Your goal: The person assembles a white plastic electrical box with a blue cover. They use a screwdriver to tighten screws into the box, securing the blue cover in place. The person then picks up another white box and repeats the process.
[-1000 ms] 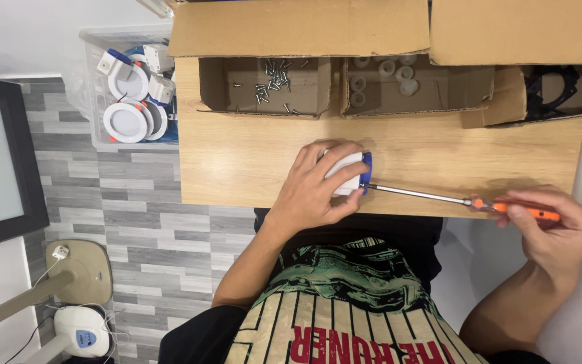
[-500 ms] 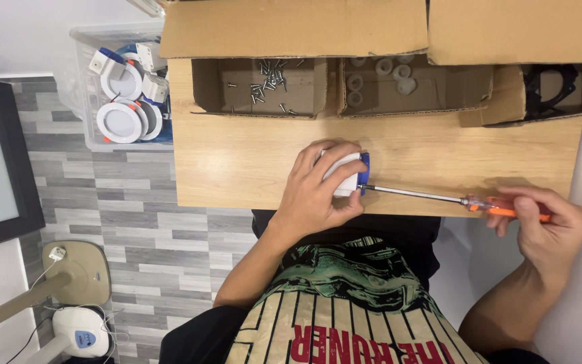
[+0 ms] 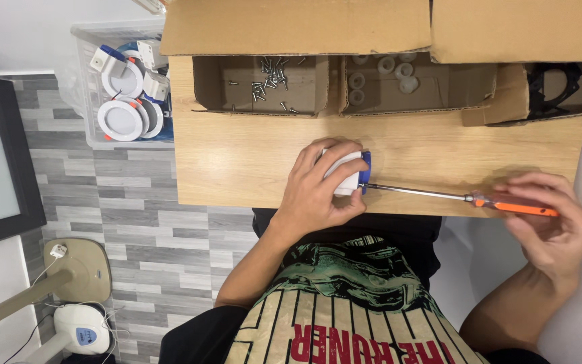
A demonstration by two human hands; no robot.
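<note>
Your left hand (image 3: 318, 189) grips a white-and-blue fitting (image 3: 348, 173) on the wooden table (image 3: 237, 162), below the cardboard box of screws (image 3: 264, 84). Your right hand (image 3: 554, 226) clasps the orange-handled screwdriver (image 3: 479, 199), tip touching the fitting.

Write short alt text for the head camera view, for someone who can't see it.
Seen from above, a person's left hand grips a small white and blue part on a wooden table while the right hand holds an orange-handled screwdriver with its tip at the part. Open cardboard boxes of screws sit behind.
</note>
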